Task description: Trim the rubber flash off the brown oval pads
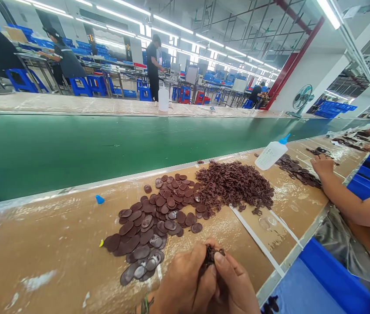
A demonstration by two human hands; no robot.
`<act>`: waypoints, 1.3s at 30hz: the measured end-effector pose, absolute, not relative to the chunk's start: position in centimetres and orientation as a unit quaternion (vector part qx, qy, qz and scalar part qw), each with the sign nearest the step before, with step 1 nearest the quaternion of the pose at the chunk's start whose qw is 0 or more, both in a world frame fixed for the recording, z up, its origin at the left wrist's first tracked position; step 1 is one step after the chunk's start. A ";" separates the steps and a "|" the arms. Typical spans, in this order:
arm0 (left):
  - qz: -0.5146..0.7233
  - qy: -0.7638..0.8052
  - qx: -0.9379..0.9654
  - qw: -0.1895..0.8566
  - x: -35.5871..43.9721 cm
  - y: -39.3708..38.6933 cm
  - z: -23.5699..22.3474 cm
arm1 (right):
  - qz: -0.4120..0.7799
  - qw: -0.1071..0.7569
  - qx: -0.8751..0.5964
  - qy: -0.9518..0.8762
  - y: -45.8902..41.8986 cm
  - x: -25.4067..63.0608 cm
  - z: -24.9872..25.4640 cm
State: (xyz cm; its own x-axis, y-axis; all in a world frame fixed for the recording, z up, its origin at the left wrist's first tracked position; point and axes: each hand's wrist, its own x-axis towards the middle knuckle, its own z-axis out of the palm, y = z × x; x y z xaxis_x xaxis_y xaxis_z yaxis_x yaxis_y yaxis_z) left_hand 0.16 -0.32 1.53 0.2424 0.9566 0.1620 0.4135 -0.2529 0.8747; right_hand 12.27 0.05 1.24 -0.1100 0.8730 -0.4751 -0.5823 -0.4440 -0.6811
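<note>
Legible text: none found in this view.
The translucent bottle (pixel 271 155) with the blue nozzle (pixel 284 139), on the near tabletop (pixel 57 244), carries faint, small printing on its side; wording and any figures cannot be made out. A dark panel (pixel 91 39) in the background bears small orange marks, likewise unreadable at this size.

Light: long white tubes (pixel 173 24), slanting rows, whole space brightly lit.
Overhead: dark red pipe (pixel 294 17) crosses among thinner runs.
Windows: bright panes (pixel 144 30), far side.
Pillar: white column (pixel 325 72), red upright (pixel 284 80) beside it.
Air: green fan (pixel 302 97) before the column.
Furniture: metal-legged worktables (pixel 111 68), blue stools (pixel 80 86) beyond.
Nearer: flat green strip (pixel 106 139) alongside brown tabletop (pixel 57 244).
</note>
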 end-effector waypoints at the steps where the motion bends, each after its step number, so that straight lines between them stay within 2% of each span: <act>1: 0.382 0.487 0.694 0.367 0.3 -0.3 1.3 | 0.728 0.499 -0.440 -0.167 0.0 12.3 1.2; 7: 0.460 0.495 0.649 0.349 1.2 -0.3 -0.9 | 0.747 0.492 -0.421 -0.153 0.0 12.4 1.3; 11: 0.411 0.527 0.683 0.295 1.0 -0.6 -0.6 | 0.747 0.498 -0.410 -0.163 0.0 12.4 1.7; 17: 0.321 0.524 0.720 0.323 0.2 -0.5 0.6 | 0.736 0.514 -0.406 -0.173 -0.1 12.5 1.8; 23: 0.321 0.510 0.750 0.271 -0.1 -0.3 1.3 | 0.741 0.510 -0.413 -0.145 -0.2 12.4 1.7; 39: 0.296 0.515 0.743 0.307 0.3 -0.4 1.8 | 0.743 0.517 -0.405 -0.132 -0.3 12.6 1.2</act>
State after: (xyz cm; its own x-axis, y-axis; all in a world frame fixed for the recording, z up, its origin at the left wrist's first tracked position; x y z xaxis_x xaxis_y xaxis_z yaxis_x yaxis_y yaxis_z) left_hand 0.34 -0.37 1.83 0.2934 0.9480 0.1232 0.5839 -0.2797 0.7621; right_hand 12.57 -0.27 1.20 -0.1387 0.8746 -0.4647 -0.6609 -0.4312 -0.6143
